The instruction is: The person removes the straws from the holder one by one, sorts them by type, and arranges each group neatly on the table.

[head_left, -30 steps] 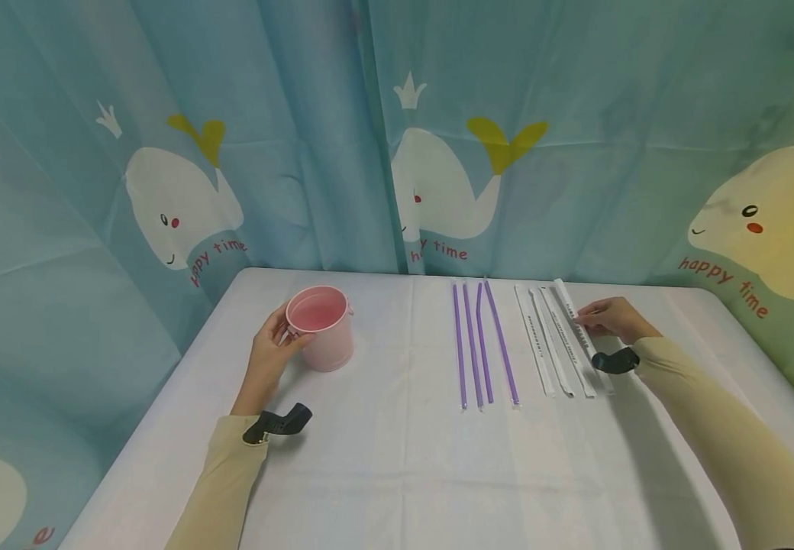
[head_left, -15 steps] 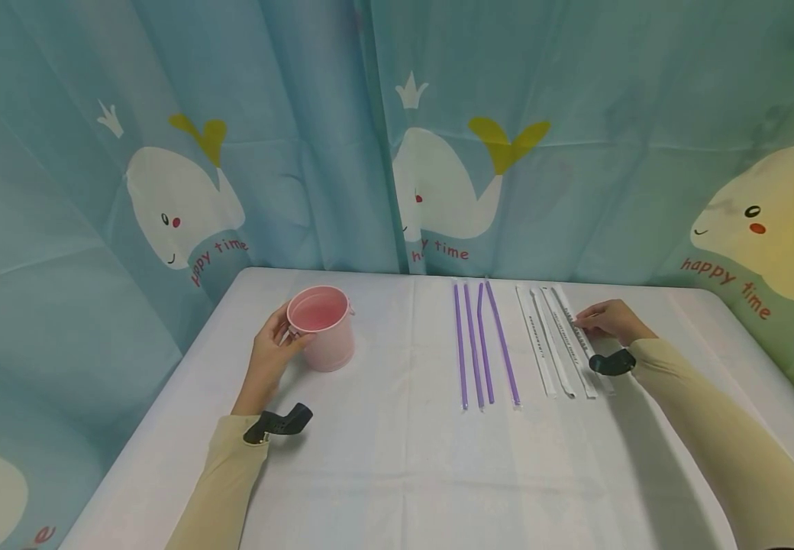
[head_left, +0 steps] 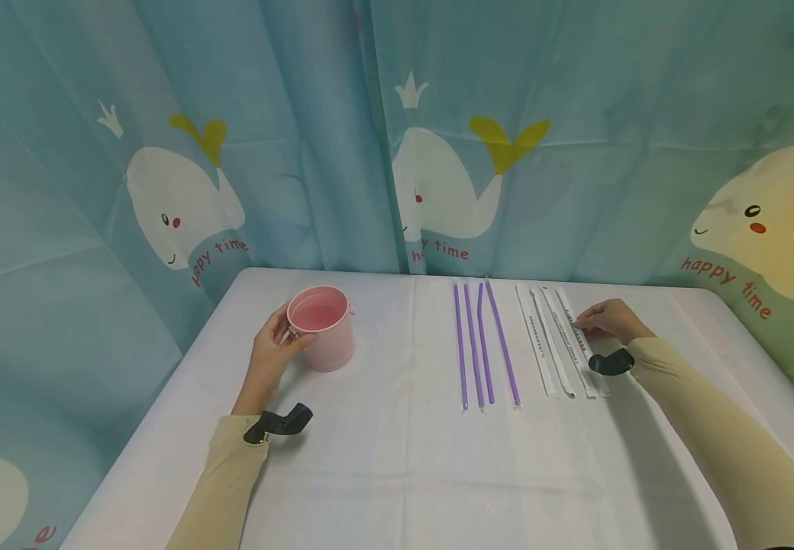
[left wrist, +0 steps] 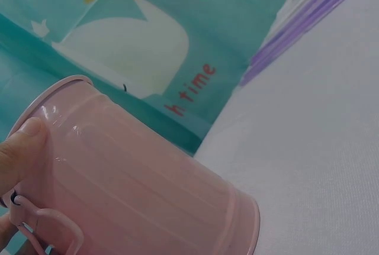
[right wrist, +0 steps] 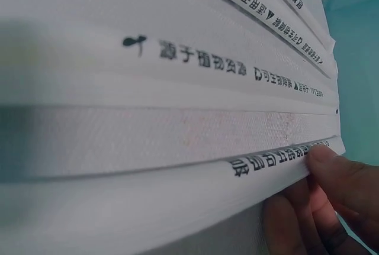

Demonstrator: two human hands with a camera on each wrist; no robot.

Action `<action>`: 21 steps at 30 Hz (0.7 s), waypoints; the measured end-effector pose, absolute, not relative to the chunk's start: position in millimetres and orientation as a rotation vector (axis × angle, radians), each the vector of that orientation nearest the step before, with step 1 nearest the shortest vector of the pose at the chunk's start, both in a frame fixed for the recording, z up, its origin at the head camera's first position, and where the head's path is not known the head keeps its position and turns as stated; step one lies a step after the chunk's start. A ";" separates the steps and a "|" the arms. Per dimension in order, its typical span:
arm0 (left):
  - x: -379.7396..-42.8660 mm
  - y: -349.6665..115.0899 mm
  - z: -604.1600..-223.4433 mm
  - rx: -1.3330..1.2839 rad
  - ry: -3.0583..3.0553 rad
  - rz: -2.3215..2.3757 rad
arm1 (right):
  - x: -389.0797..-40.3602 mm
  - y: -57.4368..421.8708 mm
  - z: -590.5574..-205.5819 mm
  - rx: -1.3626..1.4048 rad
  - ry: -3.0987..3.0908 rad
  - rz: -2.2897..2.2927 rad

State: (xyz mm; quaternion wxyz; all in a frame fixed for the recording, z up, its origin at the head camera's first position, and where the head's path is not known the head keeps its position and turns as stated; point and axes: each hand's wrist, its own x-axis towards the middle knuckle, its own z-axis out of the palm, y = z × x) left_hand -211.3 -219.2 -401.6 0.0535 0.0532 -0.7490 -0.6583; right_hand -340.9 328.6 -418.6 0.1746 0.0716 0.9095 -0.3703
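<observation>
My left hand [head_left: 275,347] grips the pink bucket [head_left: 331,347] near its rim, at the left of the table in the head view. In the left wrist view the thumb lies against the outside wall below the rim, close to a handle loop [left wrist: 59,225]. The bucket stands upright. At the right, my right hand [head_left: 615,319] pinches the edge of the outermost white paper-wrapped straw [right wrist: 148,199] between thumb and fingers. This straw lies beside several similar paper-wrapped straws [head_left: 535,344], all printed with dark lettering.
Several purple straws [head_left: 474,344] in thin clear wrapping lie in a row left of the white ones. A white cloth covers the table [head_left: 369,451]. Behind it hangs a blue-green whale-print curtain [head_left: 342,153].
The outermost white straw's far end has come down to the table, and the straw now sits nearer the others. My right hand has shifted slightly left. The left hand and bucket stay put.
</observation>
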 end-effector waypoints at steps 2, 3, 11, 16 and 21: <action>-211.5 -219.3 -401.9 0.160 -2.275 -2.000 | -341.4 328.0 -417.6 0.219 2.574 -1.027; -211.6 -219.4 -402.0 0.157 -2.274 -2.001 | -341.5 327.6 -416.8 0.225 2.569 -1.019; -212.0 -219.1 -402.3 0.157 -2.269 -2.011 | -340.8 329.6 -408.3 0.230 2.531 -0.969; -212.1 -219.4 -402.3 0.166 -2.282 -2.001 | -337.7 333.3 -403.2 0.229 2.491 -0.983; -212.9 -221.0 -403.9 0.159 -2.286 -1.993 | -333.7 336.2 -402.6 0.197 2.477 -0.997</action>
